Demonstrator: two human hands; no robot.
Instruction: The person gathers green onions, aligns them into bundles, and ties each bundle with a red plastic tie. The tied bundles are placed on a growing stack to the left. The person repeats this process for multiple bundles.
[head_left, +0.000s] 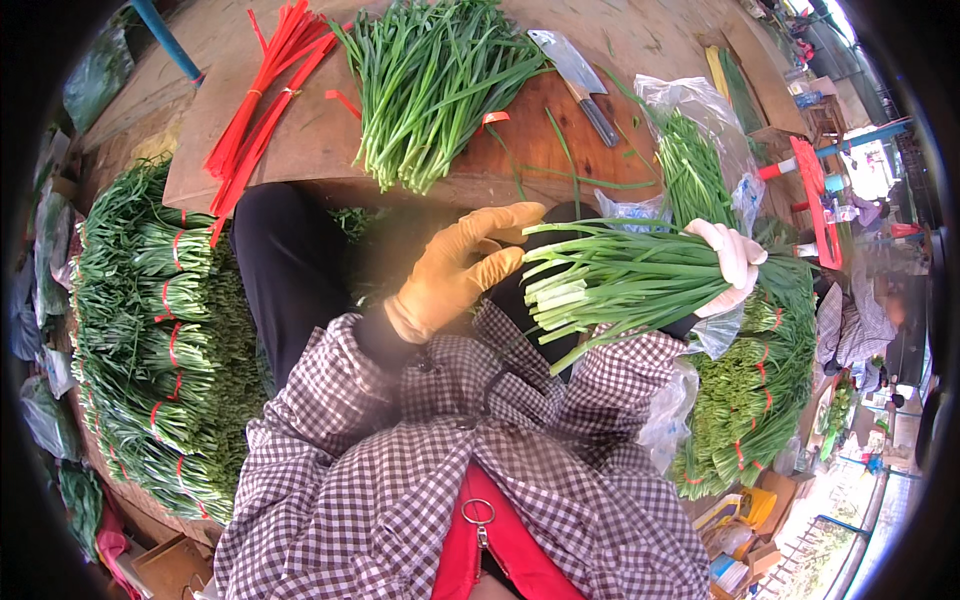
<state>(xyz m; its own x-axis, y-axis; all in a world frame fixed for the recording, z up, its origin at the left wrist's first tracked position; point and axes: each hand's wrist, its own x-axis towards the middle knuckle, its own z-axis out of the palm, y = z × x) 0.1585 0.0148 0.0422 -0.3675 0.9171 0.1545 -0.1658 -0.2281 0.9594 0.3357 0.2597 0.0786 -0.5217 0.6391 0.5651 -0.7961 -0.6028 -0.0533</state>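
My right hand (726, 259), in a pale glove, grips a bunch of garlic chives (630, 274) around its leafy part. The pale cut ends point left, over my lap. My left hand (459, 270), in an orange glove, is held just left of those ends. Its thumb and fingers are apart, with nothing seen between them. Beyond my hands, a large loose pile of chives (439, 94) lies on a wooden board (495, 161). A cleaver (574, 75) rests to its right, its handle towards me. Red tie strips (266, 112) lie in bundles on the left.
Chive bundles tied in red are stacked at my left (172, 337) and at my right (742, 397). More chives (694, 169) sit in a clear plastic bag (679, 90) right of the board. A red stand (817, 202) is farther right. Cardboard boxes (761, 559) stand at lower right.
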